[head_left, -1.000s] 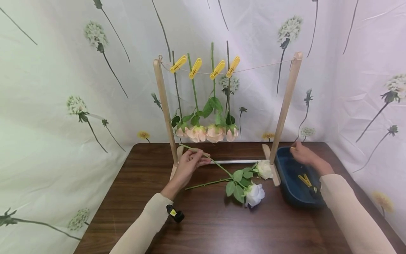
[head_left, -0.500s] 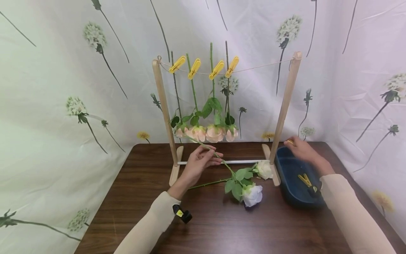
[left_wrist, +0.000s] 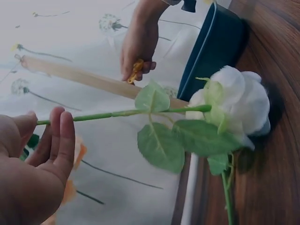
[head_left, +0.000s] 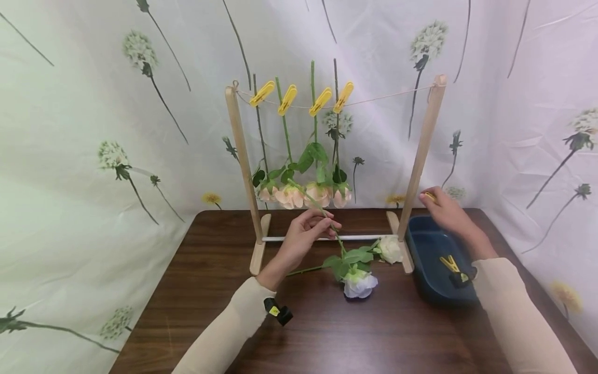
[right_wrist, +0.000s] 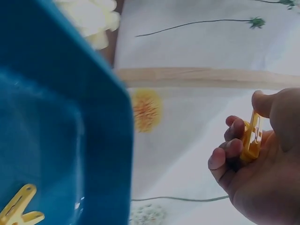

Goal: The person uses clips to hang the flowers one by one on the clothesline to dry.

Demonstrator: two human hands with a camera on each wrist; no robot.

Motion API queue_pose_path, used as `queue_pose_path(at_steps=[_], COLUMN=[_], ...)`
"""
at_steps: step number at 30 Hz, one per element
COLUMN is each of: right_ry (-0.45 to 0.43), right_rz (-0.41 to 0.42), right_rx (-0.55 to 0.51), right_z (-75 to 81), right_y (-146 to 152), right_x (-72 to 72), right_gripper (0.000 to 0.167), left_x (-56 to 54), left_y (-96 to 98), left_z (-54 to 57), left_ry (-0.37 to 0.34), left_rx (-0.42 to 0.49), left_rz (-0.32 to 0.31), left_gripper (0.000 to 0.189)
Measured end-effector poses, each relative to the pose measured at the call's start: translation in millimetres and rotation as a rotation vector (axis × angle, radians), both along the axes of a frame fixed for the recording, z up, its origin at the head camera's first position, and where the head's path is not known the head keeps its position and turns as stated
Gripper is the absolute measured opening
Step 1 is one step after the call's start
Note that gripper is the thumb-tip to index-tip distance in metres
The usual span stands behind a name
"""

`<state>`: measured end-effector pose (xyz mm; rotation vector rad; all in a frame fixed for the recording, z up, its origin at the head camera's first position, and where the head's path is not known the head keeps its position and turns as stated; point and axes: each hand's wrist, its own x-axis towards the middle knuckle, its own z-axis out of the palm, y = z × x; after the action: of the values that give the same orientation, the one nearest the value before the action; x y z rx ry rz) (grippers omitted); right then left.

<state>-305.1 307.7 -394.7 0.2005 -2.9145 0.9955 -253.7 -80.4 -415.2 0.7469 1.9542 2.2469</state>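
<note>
My left hand (head_left: pixel 303 234) pinches the green stem of a white rose (head_left: pixel 359 284), whose bloom hangs low, close over the table. In the left wrist view the thumb and fingers close round the stem near its cut end, with the leaves and white rose (left_wrist: pixel 239 101) to the right. My right hand (head_left: pixel 446 210) holds a yellow clothespin (right_wrist: pixel 253 137) between thumb and fingers, above the far end of the blue basin (head_left: pixel 420 280). A second white rose (head_left: pixel 390 249) lies on the table by the stand's right foot.
A wooden stand (head_left: pixel 422 150) carries a string (head_left: pixel 383 97). Several peach roses (head_left: pixel 317 195) hang upside down from it, held by yellow clothespins (head_left: pixel 320 102) toward the left. Another yellow clothespin (head_left: pixel 450 263) lies in the basin. A printed cloth (head_left: pixel 70 93) backs the table (head_left: pixel 196 311).
My left hand has moved right and slightly up, tilting the rose's stem steeper while its bloom shifts left. My right hand has risen out of the basin with the clothespin.
</note>
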Motion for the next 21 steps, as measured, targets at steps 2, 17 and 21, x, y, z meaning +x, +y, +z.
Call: queue_pose_path(at_steps=[2, 17, 21], right_ry=[0.022, 0.189, 0.26], right_rz=[-0.01, -0.082, -0.081], right_rx=[-0.012, -0.216, -0.247], right_z=[6.2, 38.7, 42.9], right_y=[-1.9, -23.4, -29.8], right_x=[3.8, 34.9, 39.7], right_gripper=[0.063, 0.059, 0.054], left_x=[0.8, -1.3, -0.9], left_y=[3.1, 18.6, 23.3], left_z=[4.1, 35.8, 46.5], left_ry=[-0.001, 0.089, 0.119], left_rx=[-0.024, -0.058, -0.08], left_rz=[0.01, 0.11, 0.141], left_gripper=[0.016, 0.021, 0.024])
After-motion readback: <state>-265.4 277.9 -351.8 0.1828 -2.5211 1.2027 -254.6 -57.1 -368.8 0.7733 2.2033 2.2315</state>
